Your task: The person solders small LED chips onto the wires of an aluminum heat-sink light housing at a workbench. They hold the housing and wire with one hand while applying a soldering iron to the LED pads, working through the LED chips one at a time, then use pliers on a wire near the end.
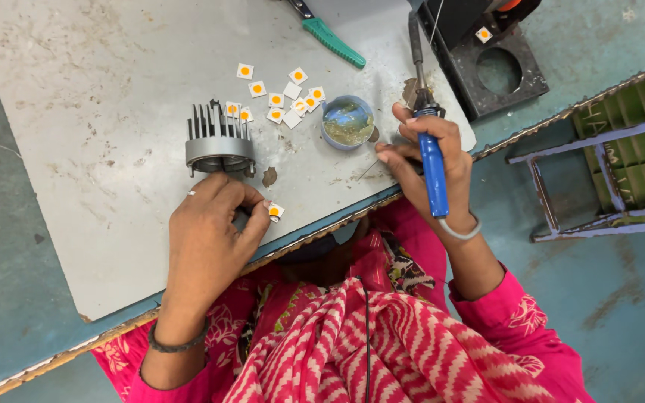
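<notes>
Here, a small, light, likely fragile LED chip point(275, 212) is pinched at its edges by the left hand point(214, 224); a stiff soldering iron point(428, 142) is gripped by the right hand point(431, 160) at its blue handle.

Clothing: a bright pink garment with sleeves point(513, 317) ending at mid-forearm, leaving both forearms bare. The fabric carries a paler floral print, visible at the cuffs and along the lower sleeve point(125, 362) on the left arm. Over the chest lies a scarf point(382, 347) in red with pale zigzag stripes (a patterned patch in black and cream shows near its upper fold). A thin dark cord point(367, 336) runs down the middle of the scarf.

Left hand point(214, 231): a thin pale ring on one finger; a dark bangle point(177, 345) at the wrist.

Right hand point(431, 160): a pale, silvery bangle point(460, 230) at the wrist. Fingernails are short, with a light tint.
</notes>
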{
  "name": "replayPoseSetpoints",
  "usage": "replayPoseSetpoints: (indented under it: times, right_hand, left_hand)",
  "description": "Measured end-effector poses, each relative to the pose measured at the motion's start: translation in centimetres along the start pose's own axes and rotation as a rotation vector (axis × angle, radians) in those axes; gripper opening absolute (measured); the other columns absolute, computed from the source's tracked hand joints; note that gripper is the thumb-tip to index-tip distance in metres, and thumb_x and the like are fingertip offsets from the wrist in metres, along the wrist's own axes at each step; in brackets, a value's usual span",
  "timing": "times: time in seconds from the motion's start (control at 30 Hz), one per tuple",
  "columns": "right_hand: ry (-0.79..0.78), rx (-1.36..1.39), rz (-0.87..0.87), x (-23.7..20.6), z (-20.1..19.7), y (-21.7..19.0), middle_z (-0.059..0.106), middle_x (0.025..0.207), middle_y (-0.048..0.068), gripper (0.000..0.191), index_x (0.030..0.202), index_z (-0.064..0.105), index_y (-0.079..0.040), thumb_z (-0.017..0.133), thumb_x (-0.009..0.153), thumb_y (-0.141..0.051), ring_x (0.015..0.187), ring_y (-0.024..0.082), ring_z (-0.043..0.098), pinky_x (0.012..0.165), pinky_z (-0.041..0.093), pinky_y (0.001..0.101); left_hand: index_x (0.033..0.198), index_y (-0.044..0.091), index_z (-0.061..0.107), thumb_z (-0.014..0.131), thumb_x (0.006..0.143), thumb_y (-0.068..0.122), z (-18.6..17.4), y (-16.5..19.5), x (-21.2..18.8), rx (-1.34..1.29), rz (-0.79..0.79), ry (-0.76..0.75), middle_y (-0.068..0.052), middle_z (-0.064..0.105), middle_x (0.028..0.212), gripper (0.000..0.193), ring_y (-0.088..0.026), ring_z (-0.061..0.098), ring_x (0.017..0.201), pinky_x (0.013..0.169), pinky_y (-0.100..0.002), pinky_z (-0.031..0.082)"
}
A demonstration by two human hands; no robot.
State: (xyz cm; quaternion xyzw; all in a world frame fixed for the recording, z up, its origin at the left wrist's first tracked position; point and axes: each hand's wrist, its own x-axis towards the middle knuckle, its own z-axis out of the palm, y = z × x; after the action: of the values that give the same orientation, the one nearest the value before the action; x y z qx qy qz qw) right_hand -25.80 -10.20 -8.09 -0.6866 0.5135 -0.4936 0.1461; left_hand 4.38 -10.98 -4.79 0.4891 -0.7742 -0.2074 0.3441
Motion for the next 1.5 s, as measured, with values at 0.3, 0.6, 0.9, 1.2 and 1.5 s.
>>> replayPoseSetpoints:
  times: [0.3, 0.6, 0.9, 1.2, 1.5]
  right_hand:
    - [-0.027, -0.075, -0.075, 0.6, 0.1, -0.7, 0.057, 0.15, 0.027, 0.064, 0.132, 0.042, -0.003, 0.087, 0.088, 0.001, 0.107, 0.025, 0.077, 0.091, 0.063, 0.0297]
    - [0.354, 0.228, -0.086, -1.8, -3.8, -0.5, 0.06, 0.137, 0.017, 0.042, 0.145, 0.044, -0.001, 0.064, 0.115, -0.022, 0.113, 0.031, 0.073, 0.085, 0.071, 0.0402]
    - [0.486, 0.32, 0.096, 0.0, -9.0, 0.6, 0.062, 0.075, 0.009, 0.015, 0.101, 0.064, 0.005, 0.065, 0.102, -0.01, 0.05, 0.007, 0.051, 0.046, 0.04, 0.0174]
    - [0.3, 0.085, 0.106, 2.9, -8.1, 0.8, 0.062, 0.075, 0.005, 0.013, 0.097, 0.064, 0.003, 0.065, 0.103, -0.008, 0.053, 0.005, 0.052, 0.051, 0.039, 0.0175]
    - [0.295, 0.078, 0.126, 2.9, -8.1, 0.8, 0.062, 0.073, 0.005, 0.017, 0.091, 0.064, 0.005, 0.066, 0.103, -0.007, 0.053, 0.005, 0.051, 0.051, 0.039, 0.0183]
  left_hand:
    - [0.084, 0.006, 0.069, 0.075, 0.086, 0.014, -0.1, -0.2, -0.2, -0.003, 0.02, 0.003, -0.008, 0.064, 0.084, 0.011, -0.029, 0.063, 0.079, 0.069, -0.041, 0.05]
    - [0.081, 0.007, 0.07, 0.075, 0.082, 0.014, 0.0, -0.3, 0.3, 0.01, -0.02, -0.008, -0.008, 0.064, 0.081, 0.009, -0.028, 0.063, 0.074, 0.065, -0.041, 0.051]
    - [0.081, 0.006, 0.069, 0.074, 0.083, 0.015, 0.5, -0.8, 0.5, 0.006, -0.043, -0.011, -0.008, 0.063, 0.081, 0.01, -0.028, 0.063, 0.073, 0.065, -0.042, 0.05]
    - [0.08, 0.006, 0.069, 0.075, 0.082, 0.015, 0.5, -0.7, 0.8, 0.022, -0.056, -0.017, -0.008, 0.062, 0.079, 0.011, -0.027, 0.062, 0.072, 0.064, -0.042, 0.05]
    - [0.08, 0.006, 0.069, 0.075, 0.081, 0.014, 0.4, -1.1, 0.9, 0.018, -0.04, -0.011, -0.008, 0.062, 0.079, 0.01, -0.028, 0.061, 0.073, 0.064, -0.042, 0.049]
